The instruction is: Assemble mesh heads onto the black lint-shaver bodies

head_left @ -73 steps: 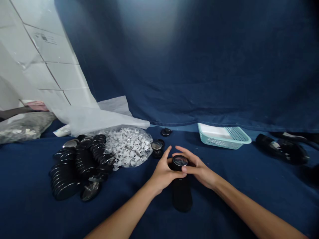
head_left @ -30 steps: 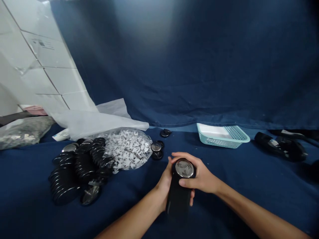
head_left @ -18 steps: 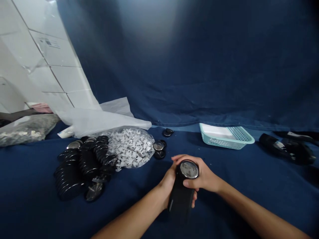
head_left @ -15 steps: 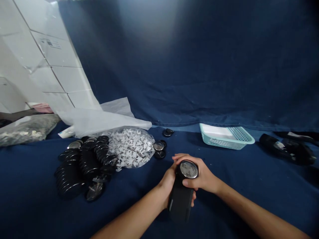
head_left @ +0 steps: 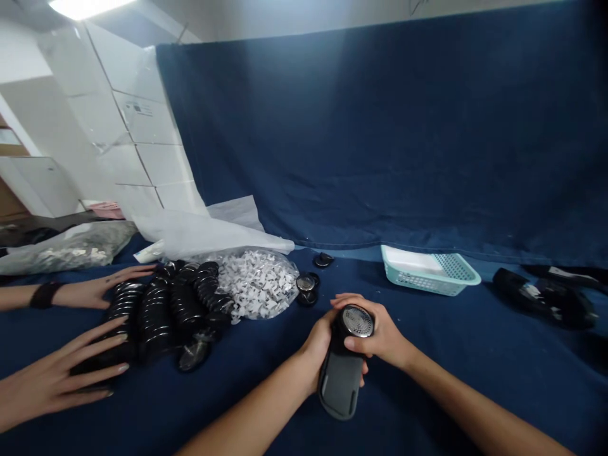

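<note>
Low at the centre, both hands hold a black fabric shaver [head_left: 340, 380] with a round, perforated metal head [head_left: 357, 321]. My left hand [head_left: 319, 345] is closed round its body from the left, fingertips showing at the right side. My right hand [head_left: 386, 332] wraps the head end, with the thumb across the lower rim and the fingers over the top. Beyond them lie a few loose black caps [head_left: 308, 288], one with a perforated metal face. Rows of stacked black round caps [head_left: 159, 313] and a clear bag of small white plastic pieces [head_left: 261, 285] are to the left.
At the left, another person's two hands [head_left: 71, 373] touch the cap stacks. A light-blue basket [head_left: 422, 285] stands at the back right, with black items [head_left: 544, 297] beside it. White cartons [head_left: 156, 126] and a blue cloth [head_left: 380, 139] rise behind the table.
Another person's two hands have come in from the left and reached the cap stacks, whose rows look straighter. The view has tilted up slightly. My hands keep the same grip on the shaver.
</note>
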### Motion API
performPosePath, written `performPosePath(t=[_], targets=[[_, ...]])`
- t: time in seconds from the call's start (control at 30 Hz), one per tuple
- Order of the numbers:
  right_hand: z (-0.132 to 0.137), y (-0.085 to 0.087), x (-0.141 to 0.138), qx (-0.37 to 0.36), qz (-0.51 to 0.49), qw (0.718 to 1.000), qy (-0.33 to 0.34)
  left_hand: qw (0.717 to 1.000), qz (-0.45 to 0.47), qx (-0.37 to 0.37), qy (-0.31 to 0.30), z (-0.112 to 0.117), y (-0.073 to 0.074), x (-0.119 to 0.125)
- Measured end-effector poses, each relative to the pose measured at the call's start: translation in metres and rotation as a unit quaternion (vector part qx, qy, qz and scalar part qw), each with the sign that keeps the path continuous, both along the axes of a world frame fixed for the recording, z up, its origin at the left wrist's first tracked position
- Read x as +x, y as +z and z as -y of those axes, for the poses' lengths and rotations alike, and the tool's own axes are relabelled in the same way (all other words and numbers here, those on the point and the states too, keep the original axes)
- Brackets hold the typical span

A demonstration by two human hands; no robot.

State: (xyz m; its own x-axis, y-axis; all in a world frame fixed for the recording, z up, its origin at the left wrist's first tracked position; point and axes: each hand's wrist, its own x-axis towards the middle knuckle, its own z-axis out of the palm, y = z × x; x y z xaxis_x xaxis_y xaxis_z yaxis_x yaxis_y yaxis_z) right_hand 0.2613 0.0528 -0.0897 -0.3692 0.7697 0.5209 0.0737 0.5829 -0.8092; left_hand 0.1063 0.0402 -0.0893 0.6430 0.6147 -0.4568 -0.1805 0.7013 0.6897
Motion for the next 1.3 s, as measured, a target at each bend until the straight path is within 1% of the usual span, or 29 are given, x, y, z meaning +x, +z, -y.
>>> performPosePath(t=[0.1, 0.2, 0.27, 0.33, 0.43, 0.5, 0.6, 0.63, 0.7, 0.77, 0.83, 0.93, 1.0, 1.07, 1.17, 1.3], targets=[[0.004, 0.006, -0.001, -0.022, -0.013, 1.0, 0.018, 0.999, 0.043, 0.01, 0.005, 0.009, 0.007, -0.003], [0.01, 0.011, -0.002, -0.024, -0.01, 0.999, -0.02, 0.998, 0.066, -0.013, -0.012, 0.02, 0.014, -0.008], [0.012, 0.012, -0.002, -0.024, -0.004, 0.998, -0.049, 0.997, 0.072, -0.015, -0.023, 0.026, 0.016, -0.013], [0.014, 0.012, 0.0, -0.028, 0.016, 0.997, -0.065, 0.997, 0.07, -0.002, -0.023, 0.03, 0.017, -0.017], [0.015, 0.01, 0.004, 0.004, 0.091, 0.991, -0.097, 0.998, 0.056, 0.034, 0.013, 0.03, 0.016, -0.02], [0.016, 0.006, 0.007, 0.034, 0.161, 0.977, -0.134, 0.994, 0.013, 0.085, 0.071, 0.027, 0.016, -0.021], [0.018, 0.001, 0.007, 0.051, 0.267, 0.941, -0.203, 0.97, -0.086, 0.161, 0.158, 0.025, 0.016, -0.019], [0.018, -0.001, 0.005, 0.055, 0.293, 0.927, -0.228, 0.964, -0.105, 0.17, 0.174, 0.025, 0.015, -0.018], [0.016, -0.004, -0.002, 0.06, 0.321, 0.907, -0.266, 0.962, -0.114, 0.17, 0.182, 0.027, 0.012, -0.014], [0.013, -0.006, -0.01, 0.056, 0.326, 0.899, -0.288, 0.961, -0.117, 0.167, 0.185, 0.029, 0.008, -0.011], [0.008, -0.007, -0.017, 0.047, 0.322, 0.897, -0.299, 0.955, -0.13, 0.176, 0.2, 0.031, 0.003, -0.008], [0.001, -0.009, -0.025, 0.041, 0.312, 0.895, -0.315, 0.939, -0.157, 0.208, 0.226, 0.028, -0.003, -0.007], [-0.003, -0.01, -0.027, 0.037, 0.301, 0.896, -0.323, 0.929, -0.178, 0.225, 0.233, 0.024, -0.006, -0.006], [-0.005, -0.013, -0.028, 0.032, 0.291, 0.9, -0.324, 0.924, -0.201, 0.226, 0.234, 0.019, -0.008, -0.005], [-0.005, -0.019, -0.026, 0.019, 0.272, 0.909, -0.315, 0.923, -0.222, 0.21, 0.232, 0.015, -0.012, -0.001], [-0.001, -0.026, -0.024, -0.01, 0.235, 0.922, -0.307, 0.929, -0.221, 0.199, 0.22, 0.013, -0.016, 0.001]])
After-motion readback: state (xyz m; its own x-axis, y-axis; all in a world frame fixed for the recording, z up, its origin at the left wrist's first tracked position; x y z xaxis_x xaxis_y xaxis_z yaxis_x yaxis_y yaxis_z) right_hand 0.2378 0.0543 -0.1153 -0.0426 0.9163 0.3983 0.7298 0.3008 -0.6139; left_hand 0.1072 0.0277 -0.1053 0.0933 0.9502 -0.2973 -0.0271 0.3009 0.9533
